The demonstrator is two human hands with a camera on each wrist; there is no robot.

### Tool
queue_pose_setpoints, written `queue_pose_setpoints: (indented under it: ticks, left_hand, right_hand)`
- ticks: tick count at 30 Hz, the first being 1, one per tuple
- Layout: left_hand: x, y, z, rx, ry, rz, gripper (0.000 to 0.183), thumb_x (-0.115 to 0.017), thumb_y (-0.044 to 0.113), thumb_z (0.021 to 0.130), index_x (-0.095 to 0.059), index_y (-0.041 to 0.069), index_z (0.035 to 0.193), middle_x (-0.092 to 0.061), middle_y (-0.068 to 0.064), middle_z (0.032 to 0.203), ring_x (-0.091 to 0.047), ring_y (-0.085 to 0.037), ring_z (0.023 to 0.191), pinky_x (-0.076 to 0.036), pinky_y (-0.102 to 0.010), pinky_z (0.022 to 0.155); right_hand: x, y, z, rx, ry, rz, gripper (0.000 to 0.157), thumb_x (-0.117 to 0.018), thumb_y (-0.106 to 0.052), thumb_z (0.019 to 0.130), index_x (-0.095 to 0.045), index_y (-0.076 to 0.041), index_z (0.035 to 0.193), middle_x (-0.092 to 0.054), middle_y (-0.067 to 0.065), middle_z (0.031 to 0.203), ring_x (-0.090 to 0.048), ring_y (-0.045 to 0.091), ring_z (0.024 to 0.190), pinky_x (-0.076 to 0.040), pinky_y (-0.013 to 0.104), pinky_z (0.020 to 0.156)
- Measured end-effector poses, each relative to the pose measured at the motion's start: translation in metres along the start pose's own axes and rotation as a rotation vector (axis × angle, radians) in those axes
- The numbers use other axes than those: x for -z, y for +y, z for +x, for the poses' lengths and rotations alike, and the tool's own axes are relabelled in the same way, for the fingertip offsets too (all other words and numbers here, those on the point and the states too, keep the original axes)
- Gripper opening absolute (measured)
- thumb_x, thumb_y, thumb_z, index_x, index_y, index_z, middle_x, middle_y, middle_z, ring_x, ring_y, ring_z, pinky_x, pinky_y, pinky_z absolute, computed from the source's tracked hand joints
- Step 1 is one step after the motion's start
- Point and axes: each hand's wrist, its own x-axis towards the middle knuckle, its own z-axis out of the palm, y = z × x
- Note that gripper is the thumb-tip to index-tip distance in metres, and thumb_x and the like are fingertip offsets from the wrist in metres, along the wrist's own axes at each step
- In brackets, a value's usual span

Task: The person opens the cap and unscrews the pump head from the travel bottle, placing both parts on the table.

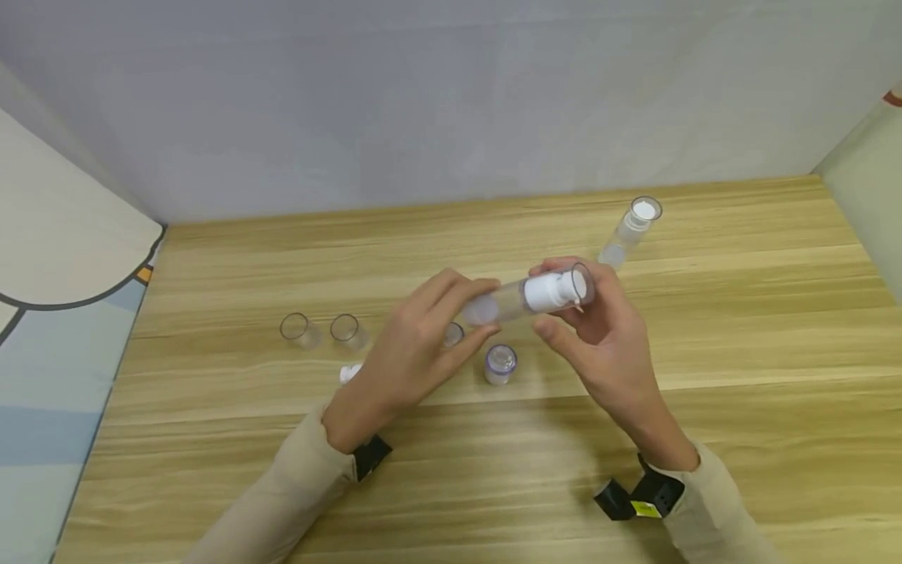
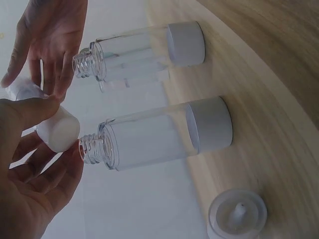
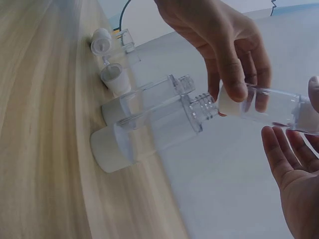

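Left hand (image 1: 411, 337) pinches a bottle (image 1: 512, 301), right hand (image 1: 611, 348) spread around its white pump (image 1: 546, 291) inside a clear cover (image 1: 588, 291)

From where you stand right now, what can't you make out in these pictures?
Head view: a standing bottle is partly hidden behind the left hand.
Head view: much of a white piece on the table is hidden by that same hand.
Right wrist view: the held bottle has its far end cut off by the right edge.
Right wrist view: part of the right hand is cut off there too.
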Motion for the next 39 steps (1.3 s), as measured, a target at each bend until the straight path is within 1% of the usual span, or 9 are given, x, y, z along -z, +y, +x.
queue_pose_setpoints:
  ticks: [5, 12, 16, 19, 23, 26, 31, 33, 39]
  left_hand:
    - [0.003, -0.001, -0.001, -0.021, 0.026, 0.017, 0.043, -0.079, 0.016, 0.095, -0.066, 0.003, 0.133, -0.067, -0.01, 0.112, -0.066, -0.019, 0.101, -0.06, -0.03, 0.087]
    - [0.009, -0.003, 0.0, -0.026, 0.058, 0.016, 0.042, -0.079, 0.013, 0.094, -0.067, 0.004, 0.133, -0.068, -0.012, 0.117, -0.067, -0.022, 0.107, -0.061, -0.032, 0.091]
    - [0.011, -0.002, 0.0, -0.028, 0.052, 0.029, 0.042, -0.078, 0.014, 0.095, -0.066, 0.004, 0.134, -0.067, -0.013, 0.122, -0.067, -0.024, 0.112, -0.06, -0.033, 0.096]
    - [0.012, -0.001, 0.0, -0.038, 0.033, 0.026, 0.042, -0.075, 0.013, 0.097, -0.063, 0.002, 0.136, -0.067, -0.015, 0.127, -0.067, -0.025, 0.117, -0.06, -0.034, 0.1]
    - [0.012, 0.0, -0.001, -0.045, -0.002, -0.003, 0.048, -0.072, 0.014, 0.099, -0.057, 0.0, 0.142, -0.068, -0.014, 0.13, -0.068, -0.024, 0.119, -0.059, -0.035, 0.102]
    - [0.013, 0.001, -0.002, -0.042, -0.01, -0.002, 0.05, -0.075, 0.017, 0.098, -0.057, 0.001, 0.142, -0.07, -0.011, 0.128, -0.069, -0.022, 0.116, -0.06, -0.034, 0.098]
    - [0.011, 0.001, -0.006, -0.022, -0.003, 0.024, 0.047, -0.079, 0.019, 0.095, -0.063, 0.006, 0.136, -0.072, -0.008, 0.123, -0.071, -0.019, 0.108, -0.062, -0.031, 0.089]
    - [0.011, 0.002, -0.007, -0.019, -0.001, 0.02, 0.047, -0.078, 0.019, 0.095, -0.063, 0.006, 0.137, -0.073, -0.008, 0.122, -0.072, -0.019, 0.108, -0.063, -0.031, 0.089]
    - [0.016, 0.003, -0.006, -0.051, 0.008, -0.02, 0.05, -0.078, 0.017, 0.095, -0.062, 0.005, 0.141, -0.074, -0.01, 0.124, -0.073, -0.021, 0.111, -0.063, -0.029, 0.093]
  right_hand:
    - [0.001, -0.003, 0.004, -0.001, 0.014, -0.019, 0.048, -0.067, 0.021, 0.088, -0.06, 0.0, 0.13, -0.067, 0.006, 0.127, -0.064, 0.017, 0.119, -0.057, 0.024, 0.102]
    - [-0.001, -0.007, 0.008, 0.008, 0.011, -0.034, 0.035, -0.068, 0.014, 0.092, -0.062, 0.005, 0.125, -0.07, 0.006, 0.124, -0.067, 0.017, 0.116, -0.059, 0.023, 0.097]
    - [0.0, -0.009, 0.009, 0.022, 0.005, -0.036, 0.03, -0.07, 0.009, 0.094, -0.061, 0.009, 0.123, -0.071, 0.004, 0.123, -0.068, 0.016, 0.115, -0.059, 0.022, 0.095]
    - [0.0, -0.008, 0.009, 0.036, 0.008, -0.026, 0.03, -0.069, 0.01, 0.094, -0.06, 0.012, 0.122, -0.072, 0.005, 0.123, -0.068, 0.016, 0.112, -0.059, 0.02, 0.093]
    - [0.0, -0.006, 0.008, 0.037, 0.013, -0.007, 0.03, -0.068, 0.013, 0.093, -0.061, 0.012, 0.122, -0.073, 0.006, 0.121, -0.069, 0.016, 0.11, -0.059, 0.02, 0.091]
    - [-0.001, -0.005, 0.007, 0.023, 0.003, -0.016, 0.03, -0.069, 0.01, 0.094, -0.059, 0.013, 0.122, -0.074, 0.005, 0.12, -0.07, 0.015, 0.11, -0.06, 0.02, 0.09]
    - [-0.003, -0.005, 0.003, 0.0, -0.019, -0.029, 0.033, -0.069, 0.008, 0.095, -0.055, 0.016, 0.124, -0.075, 0.003, 0.121, -0.071, 0.015, 0.109, -0.061, 0.02, 0.088]
    - [-0.003, -0.005, 0.002, 0.002, -0.024, -0.03, 0.033, -0.069, 0.007, 0.096, -0.055, 0.016, 0.124, -0.075, 0.003, 0.122, -0.072, 0.015, 0.109, -0.061, 0.021, 0.089]
    - [-0.003, -0.006, 0.004, 0.071, -0.03, -0.008, 0.031, -0.068, 0.007, 0.096, -0.055, 0.018, 0.121, -0.076, 0.006, 0.12, -0.072, 0.015, 0.108, -0.061, 0.021, 0.089]
